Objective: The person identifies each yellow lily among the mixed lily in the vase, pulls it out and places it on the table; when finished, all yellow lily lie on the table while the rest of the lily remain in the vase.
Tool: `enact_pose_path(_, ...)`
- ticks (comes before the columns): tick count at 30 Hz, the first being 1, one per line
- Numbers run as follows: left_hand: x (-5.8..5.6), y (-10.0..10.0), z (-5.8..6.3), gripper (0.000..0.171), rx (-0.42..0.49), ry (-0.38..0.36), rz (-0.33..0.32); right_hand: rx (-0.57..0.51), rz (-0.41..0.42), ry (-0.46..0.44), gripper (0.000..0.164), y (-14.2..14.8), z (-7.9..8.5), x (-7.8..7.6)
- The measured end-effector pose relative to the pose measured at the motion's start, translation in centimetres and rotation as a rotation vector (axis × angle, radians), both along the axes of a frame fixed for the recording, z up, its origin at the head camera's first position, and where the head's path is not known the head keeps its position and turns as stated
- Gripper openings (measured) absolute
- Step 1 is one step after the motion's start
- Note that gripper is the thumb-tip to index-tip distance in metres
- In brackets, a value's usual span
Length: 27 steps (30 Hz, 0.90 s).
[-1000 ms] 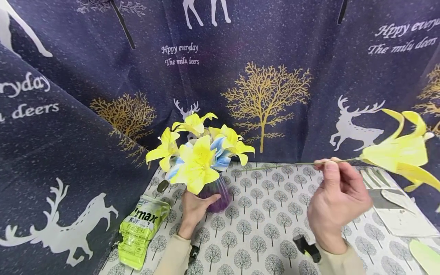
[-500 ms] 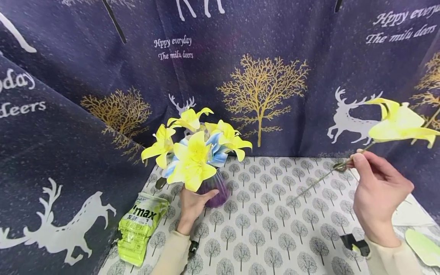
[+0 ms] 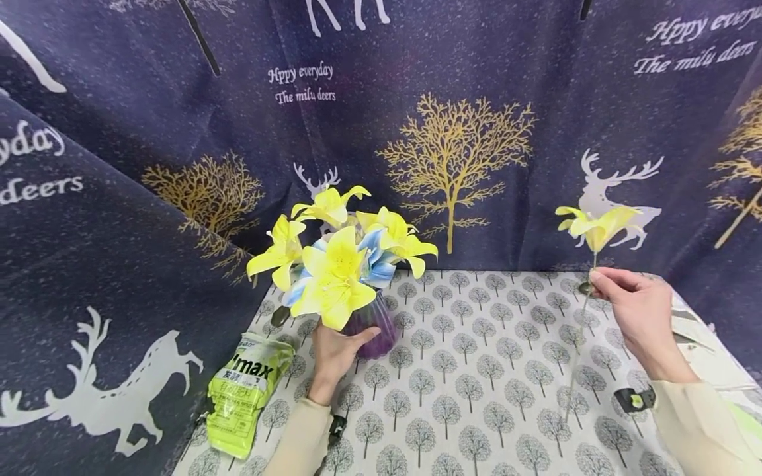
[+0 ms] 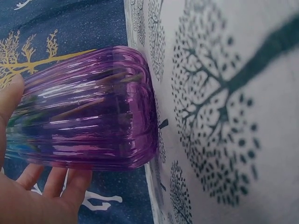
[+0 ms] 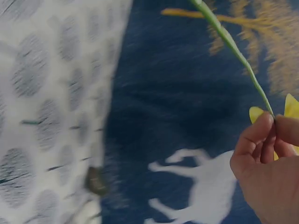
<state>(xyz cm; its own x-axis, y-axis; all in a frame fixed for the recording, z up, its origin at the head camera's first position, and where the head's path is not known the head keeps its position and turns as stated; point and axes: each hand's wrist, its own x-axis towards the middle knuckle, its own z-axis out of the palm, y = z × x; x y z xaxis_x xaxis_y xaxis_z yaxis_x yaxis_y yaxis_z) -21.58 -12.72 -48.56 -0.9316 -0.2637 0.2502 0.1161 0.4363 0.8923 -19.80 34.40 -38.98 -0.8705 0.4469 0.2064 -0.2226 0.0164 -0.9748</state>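
In the head view, the left hand [image 3: 336,354] was curled round the side of a ribbed, translucent purple vase [image 3: 381,330], which stood on a table [image 3: 464,423] covered in white cloth printed with grey trees. Yellow and blue lily-shaped flowers [image 3: 336,281] spread over the vase's mouth. Well apart, the right hand [image 3: 637,307] pinched a slender green stem [image 3: 580,334] below a single yellow lily-shaped bloom [image 3: 597,228], held upright with the stem slanting slightly downward. A bright green plastic bag [image 3: 244,396] with black lettering lay left of the vase. In the left wrist view, thumb and fingers lay on opposite sides of the vase, stems showing through its wall. In the right wrist view, thumb and fingertips met on the stem, yellow petals partly hidden behind them.
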Motion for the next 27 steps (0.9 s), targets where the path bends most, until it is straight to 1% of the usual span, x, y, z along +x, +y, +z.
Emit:
enact_pose_path(2, -0.1, 0.1, 0.0, 0.093, -0.008, -0.006, -0.005, 0.023, 0.063, -0.036, 0.014, 1.2, -1.3, -0.7)
enact_pose_path(4, -0.1, 0.1, 0.0, 0.094, -0.013, -0.018, -0.005, 0.025, 0.122, -0.067, 0.019, 2.3, -2.6, -1.4)
enact_pose_path(8, 0.0, 0.2, -0.1, 0.095, -0.016, -0.043, 0.004, 0.145, 0.156, -0.158, 0.025, 3.7, -4.8, -2.6)
enact_pose_path(12, 0.1, 0.2, -0.2, 0.095, 0.000, -0.048, 0.005, 0.289, 0.183, -0.268, 0.025, 4.7, -6.2, -3.5)
enact_pose_path(15, 0.1, 0.2, -0.1, 0.095, 0.006, -0.042, 0.000, 0.367, 0.213, -0.335, 0.026, 5.3, -7.2, -3.9)
enact_pose_path(18, 0.1, 0.2, -0.1, 0.094, 0.011, -0.040, -0.006, 0.361, 0.251, -0.372, 0.031, 5.8, -8.2, -4.4)
enact_pose_path(22, 0.1, 0.2, -0.1, 0.093, 0.022, -0.017, -0.011, 0.303, 0.286, -0.390, 0.039, 6.0, -9.3, -5.1)
enact_pose_path(24, 0.1, 0.2, 0.0, 0.093, 0.025, 0.006, -0.018, 0.307, 0.292, -0.405, 0.039, 6.1, -9.8, -5.3)
enact_pose_path(27, 0.1, 0.2, 0.0, 0.093, 0.025, 0.040, -0.028, 0.286, 0.318, -0.427, 0.034, 6.4, -10.4, -5.6)
